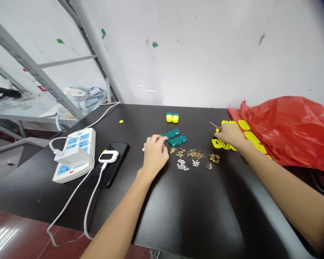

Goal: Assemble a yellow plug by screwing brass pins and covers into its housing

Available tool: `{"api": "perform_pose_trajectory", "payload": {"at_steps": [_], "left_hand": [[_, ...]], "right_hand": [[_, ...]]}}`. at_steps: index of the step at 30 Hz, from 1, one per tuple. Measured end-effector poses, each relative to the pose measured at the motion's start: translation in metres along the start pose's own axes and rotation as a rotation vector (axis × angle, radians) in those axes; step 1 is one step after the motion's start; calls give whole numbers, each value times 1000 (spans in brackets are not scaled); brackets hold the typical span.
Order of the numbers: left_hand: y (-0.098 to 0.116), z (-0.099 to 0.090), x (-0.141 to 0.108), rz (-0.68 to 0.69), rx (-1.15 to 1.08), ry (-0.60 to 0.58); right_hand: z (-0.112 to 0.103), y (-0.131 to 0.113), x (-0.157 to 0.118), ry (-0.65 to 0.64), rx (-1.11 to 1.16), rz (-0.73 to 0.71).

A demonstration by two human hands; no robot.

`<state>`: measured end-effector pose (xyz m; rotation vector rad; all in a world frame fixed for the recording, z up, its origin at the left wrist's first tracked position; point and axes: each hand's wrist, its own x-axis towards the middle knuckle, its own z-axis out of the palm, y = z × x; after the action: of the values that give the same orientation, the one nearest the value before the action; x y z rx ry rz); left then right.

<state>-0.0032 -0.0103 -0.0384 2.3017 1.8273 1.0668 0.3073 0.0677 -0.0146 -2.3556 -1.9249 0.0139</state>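
My left hand (155,153) is over the table with its fingers curled, one fingertip reaching the row of dark green plastic covers (174,133). What lies under those fingers is hidden; a small white bit shows at the hand's left side. A second row of green covers (178,141) lies just right of it. At the right, my right hand (230,133) is closed on a small screwdriver (214,125) with a red handle, its shaft pointing left. Around that hand lie several yellow plastic frames (217,143). Two yellow-and-green assembled pieces (172,117) stand farther back.
Between the hands lie brass screws (196,154), brass fittings (214,158), white plastic links (182,165) and small pins (208,166). A red plastic bag (288,129) is at the right. On the left are a power strip (90,138), a phone (118,147) and white cables.
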Motion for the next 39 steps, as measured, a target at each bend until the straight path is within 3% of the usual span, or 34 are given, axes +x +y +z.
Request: {"api": "perform_pose_trajectory", "payload": {"at_steps": [6,10,12,15,19,22,26,28,32,35,39], "left_hand": [[-11,-12,3,-91,124,-161],[-8,-12,2,-76,137,-196],[-5,-11,1,-73,144,-207],[-2,-11,1,-97,160,-201],[-1,-10,1,-102,153,-196],[-1,-8,0,-88,142,-199],[1,-12,-1,-58,100,-197],[6,-19,-2,61,11,-270],[18,-36,-5,325,-135,-564],[21,-42,-8,361,-113,-647],[16,-37,-10,338,-80,-672]], "right_hand": [[-28,-12,-18,103,129,34],[-47,-23,-64,146,241,-8],[-42,-29,-98,202,358,-94],[-17,-39,-150,116,504,-262],[12,-50,-188,107,477,-361],[18,-53,-193,104,466,-365],[15,-51,-190,-1,528,-339],[14,-50,-190,-21,561,-316],[13,-49,-192,-37,644,-291],[11,-51,-193,-59,707,-298],[8,-52,-192,-76,709,-290]]}}
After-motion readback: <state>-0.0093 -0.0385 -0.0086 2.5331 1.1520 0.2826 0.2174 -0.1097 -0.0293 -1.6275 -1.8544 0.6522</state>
